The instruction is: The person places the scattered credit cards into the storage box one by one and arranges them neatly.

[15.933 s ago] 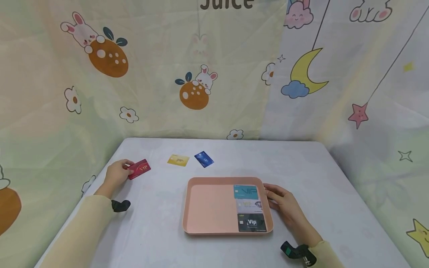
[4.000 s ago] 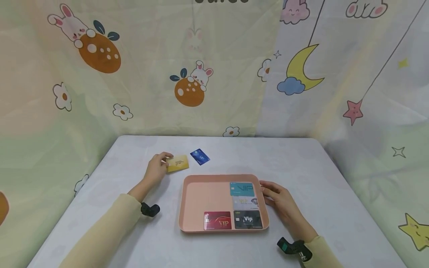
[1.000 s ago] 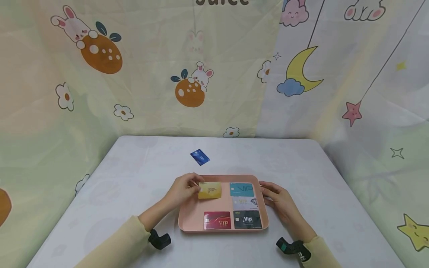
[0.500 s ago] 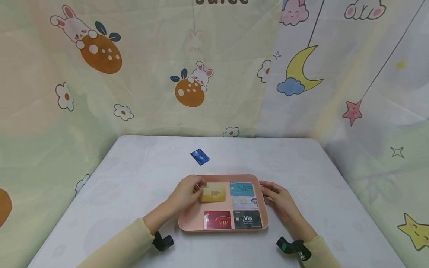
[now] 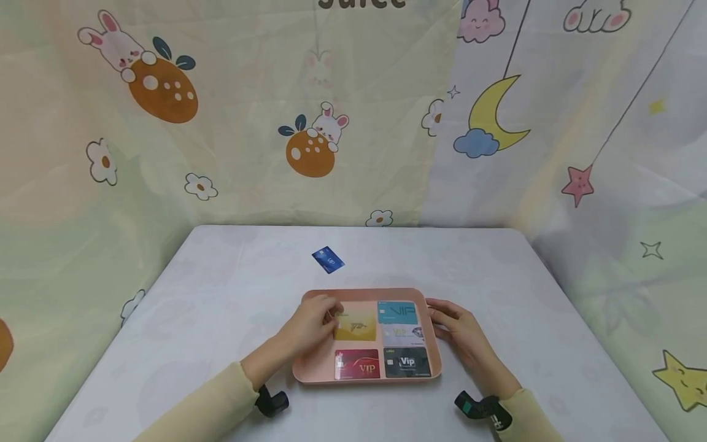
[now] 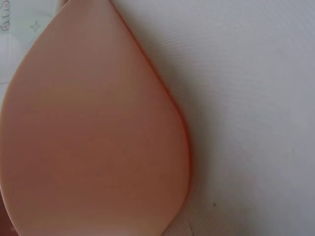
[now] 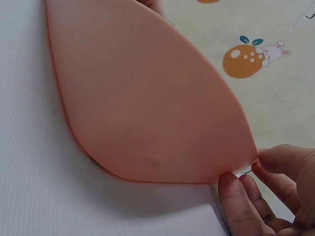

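A pink tray (image 5: 310, 368) sits on the white table, with several cards in it: teal (image 5: 397, 312), white (image 5: 402, 335) and black (image 5: 407, 362) stacked along the right, red (image 5: 356, 364) at front. My left hand (image 5: 310, 324) reaches over the tray's left side and pinches the left edge of a yellow card (image 5: 356, 326), just behind the red one. My right hand (image 5: 461, 331) holds the tray's right side. In the right wrist view, its thumb and fingers (image 7: 236, 201) meet the tray wall (image 7: 147, 98). The left wrist view shows mostly tray wall (image 6: 98, 123), hiding the left fingers.
A blue card (image 5: 328, 259) lies alone on the table (image 5: 248, 258) behind the tray. Cloth printed with cartoon figures (image 5: 237, 123) rises at the table's back and sides. Each wrist wears a small black camera (image 5: 272, 402).
My left hand has brought the yellow card from the back of the table into the tray, then shifted it forward and right behind the red card. The right hand has stayed at the tray's side.
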A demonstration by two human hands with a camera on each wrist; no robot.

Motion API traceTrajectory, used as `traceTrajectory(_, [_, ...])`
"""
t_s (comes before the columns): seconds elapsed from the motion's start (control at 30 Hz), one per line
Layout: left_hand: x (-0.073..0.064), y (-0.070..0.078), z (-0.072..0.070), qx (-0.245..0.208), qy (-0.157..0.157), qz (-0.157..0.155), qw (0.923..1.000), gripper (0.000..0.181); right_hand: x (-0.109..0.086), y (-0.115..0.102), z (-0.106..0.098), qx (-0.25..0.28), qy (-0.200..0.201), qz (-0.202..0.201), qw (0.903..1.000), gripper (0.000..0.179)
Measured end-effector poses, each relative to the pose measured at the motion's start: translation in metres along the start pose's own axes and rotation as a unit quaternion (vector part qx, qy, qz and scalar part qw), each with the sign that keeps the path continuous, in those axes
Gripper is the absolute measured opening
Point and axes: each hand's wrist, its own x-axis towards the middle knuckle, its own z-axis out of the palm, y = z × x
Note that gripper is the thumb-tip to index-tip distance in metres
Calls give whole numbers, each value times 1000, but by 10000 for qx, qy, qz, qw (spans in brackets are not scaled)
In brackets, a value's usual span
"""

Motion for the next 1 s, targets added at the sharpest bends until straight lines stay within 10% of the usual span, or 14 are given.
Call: traceTrajectory(1.0, [-4, 5, -2, 166, -140, -8, 9998, 17, 1, 1, 0, -19, -6, 12, 10000, 50])
